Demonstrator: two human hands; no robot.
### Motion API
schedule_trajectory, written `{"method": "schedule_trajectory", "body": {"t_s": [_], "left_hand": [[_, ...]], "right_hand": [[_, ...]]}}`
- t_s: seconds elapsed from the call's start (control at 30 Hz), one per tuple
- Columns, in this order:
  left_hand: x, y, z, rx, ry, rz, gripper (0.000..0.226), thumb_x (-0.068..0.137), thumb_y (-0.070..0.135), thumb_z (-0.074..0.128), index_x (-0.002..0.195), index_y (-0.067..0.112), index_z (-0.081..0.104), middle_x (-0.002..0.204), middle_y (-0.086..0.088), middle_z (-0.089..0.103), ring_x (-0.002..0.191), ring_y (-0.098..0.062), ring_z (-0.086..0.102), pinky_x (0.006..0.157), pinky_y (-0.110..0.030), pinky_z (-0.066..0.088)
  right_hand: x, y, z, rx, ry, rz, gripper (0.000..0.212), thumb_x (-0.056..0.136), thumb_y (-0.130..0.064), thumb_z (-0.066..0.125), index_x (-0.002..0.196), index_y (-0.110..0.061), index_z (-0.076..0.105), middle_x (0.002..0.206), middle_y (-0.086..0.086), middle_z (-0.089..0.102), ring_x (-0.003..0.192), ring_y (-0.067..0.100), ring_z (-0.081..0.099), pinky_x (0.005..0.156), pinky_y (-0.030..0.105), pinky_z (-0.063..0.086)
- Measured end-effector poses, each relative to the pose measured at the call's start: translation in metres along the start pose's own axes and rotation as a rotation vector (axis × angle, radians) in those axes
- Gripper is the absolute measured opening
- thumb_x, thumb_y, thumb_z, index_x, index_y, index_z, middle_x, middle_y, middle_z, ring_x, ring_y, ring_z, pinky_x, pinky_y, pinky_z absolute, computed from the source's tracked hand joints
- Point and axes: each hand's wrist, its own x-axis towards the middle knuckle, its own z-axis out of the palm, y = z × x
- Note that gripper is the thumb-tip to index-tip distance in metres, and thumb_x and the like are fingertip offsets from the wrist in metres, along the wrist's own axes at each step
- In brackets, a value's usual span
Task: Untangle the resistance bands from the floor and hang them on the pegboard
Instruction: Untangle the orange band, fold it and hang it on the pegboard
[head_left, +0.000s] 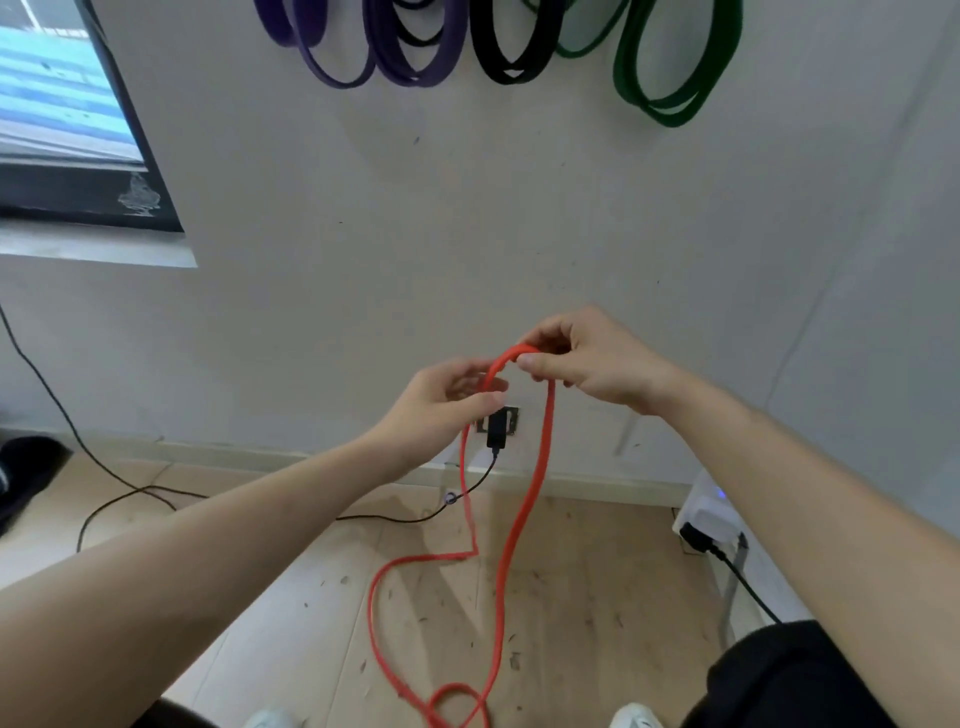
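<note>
A: Nearest us, the red band (498, 582) trails on the floor (571, 597), crossing itself.

B: Its top hangs pinched in both the left hand (447, 400) and right hand (587, 358), long axis vertical, below the hung bands (670, 78); lift upward.

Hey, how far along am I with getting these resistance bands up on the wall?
Mostly done, it seems: purple bands, a black band and green bands already hang on the wall. In hand: the left hand and right hand pinch the top of the red band. Left: its lower end still loops and crosses near your feet, so untwist it, then hang it.
</note>
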Motion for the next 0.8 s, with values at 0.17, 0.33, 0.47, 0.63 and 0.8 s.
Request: {"method": "schedule_trajectory", "body": {"t_s": [0.17,0.33,0.47,0.63,0.8], "left_hand": [[0.003,0.015,0.005,0.010,0.113,0.023,0.010,0.095,0.016,0.069,0.103,0.010,0.073,0.081,-0.017,0.071,0.078,-0.019,0.068,0.084,-0.034,0.057],[0.009,0.031,-0.009,-0.024,0.252,0.083,0.007,0.097,0.017,0.067,0.096,0.014,0.073,0.071,0.003,0.064,0.064,-0.009,0.064,0.074,-0.028,0.055],[0.014,0.037,-0.030,-0.124,0.462,0.105,0.013,0.099,0.019,0.065,0.101,0.009,0.072,0.063,0.003,0.060,0.058,-0.010,0.059,0.074,-0.031,0.057],[0.018,0.026,-0.061,-0.150,0.662,0.035,0.020,0.097,0.025,0.066,0.100,0.005,0.068,0.062,-0.001,0.050,0.050,-0.013,0.055,0.058,-0.027,0.053],[0.017,-0.009,-0.082,-0.087,0.581,-0.245,0.016,0.097,0.018,0.063,0.088,0.005,0.066,0.067,-0.005,0.050,0.054,-0.021,0.050,0.054,-0.027,0.043]], "right_hand": [[0.002,0.017,0.010,0.024,0.005,0.038,0.007,0.089,-0.010,0.070,0.086,-0.017,0.071,0.069,-0.004,0.064,0.064,0.005,0.055,0.062,0.018,0.044],[-0.006,0.052,0.048,0.000,-0.212,0.186,0.003,0.085,-0.008,0.071,0.088,-0.008,0.072,0.080,-0.001,0.070,0.074,0.006,0.063,0.075,0.019,0.050],[-0.011,0.079,0.072,0.004,-0.365,0.301,0.006,0.083,-0.006,0.071,0.085,-0.012,0.070,0.077,-0.003,0.065,0.073,0.008,0.058,0.071,0.022,0.045],[-0.008,0.076,0.064,0.246,-0.231,0.373,0.021,0.083,0.004,0.071,0.088,-0.011,0.057,0.078,0.009,0.071,0.069,0.019,0.070,0.065,0.026,0.053],[-0.006,0.061,0.035,0.457,-0.072,0.315,0.012,0.085,0.002,0.072,0.092,-0.001,0.063,0.092,0.024,0.075,0.078,0.031,0.074,0.082,0.039,0.061]]}}
